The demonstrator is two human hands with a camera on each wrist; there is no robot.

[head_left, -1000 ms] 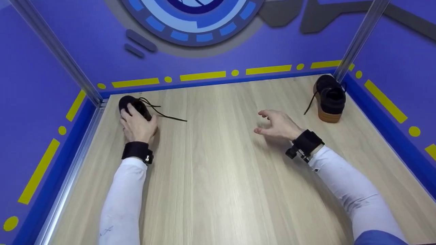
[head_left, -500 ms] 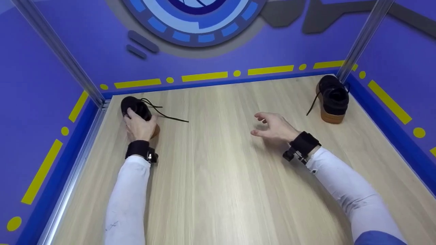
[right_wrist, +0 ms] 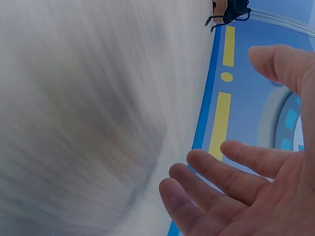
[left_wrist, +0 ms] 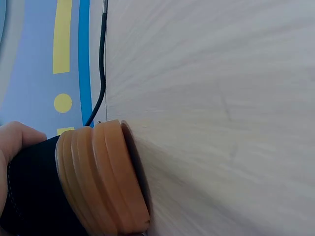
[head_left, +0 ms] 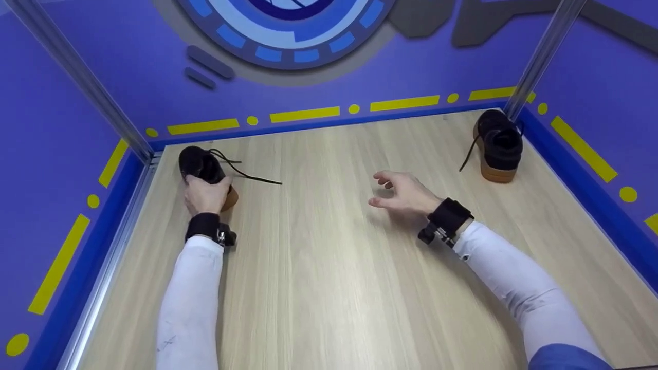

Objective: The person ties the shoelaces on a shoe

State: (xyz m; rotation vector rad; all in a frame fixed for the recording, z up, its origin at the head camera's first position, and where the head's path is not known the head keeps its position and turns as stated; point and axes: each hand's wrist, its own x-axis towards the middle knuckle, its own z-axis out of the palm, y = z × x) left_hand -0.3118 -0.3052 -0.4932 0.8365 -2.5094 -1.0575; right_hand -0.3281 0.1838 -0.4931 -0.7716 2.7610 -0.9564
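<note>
At the far left of the table, my left hand (head_left: 205, 196) grips the heel end of a black shoe (head_left: 193, 160), thumb on one side and fingers round the other. The left wrist view shows this shoe's ridged brown sole (left_wrist: 106, 177) near the tabletop, with a bit of my hand at the dark upper. Its loose black lace (head_left: 257, 179) trails to the right. My right hand (head_left: 403, 192) hovers over the middle right of the table, thumb and fingers spread apart, holding nothing. A matching shoe (head_left: 499, 146) stands at the back right corner, heel toward me.
The wooden table (head_left: 318, 246) is enclosed by a patterned purple-blue back wall (head_left: 303, 92) and side walls. Metal posts (head_left: 545, 59) rise at both back corners. The right shoe sits close to the right wall; the left one is near the left edge.
My left hand has slid back toward the shoe's heel, baring more of its upper, and the fingers now wrap round it. The right hand has drifted a little left. Both shoes stay in place.
</note>
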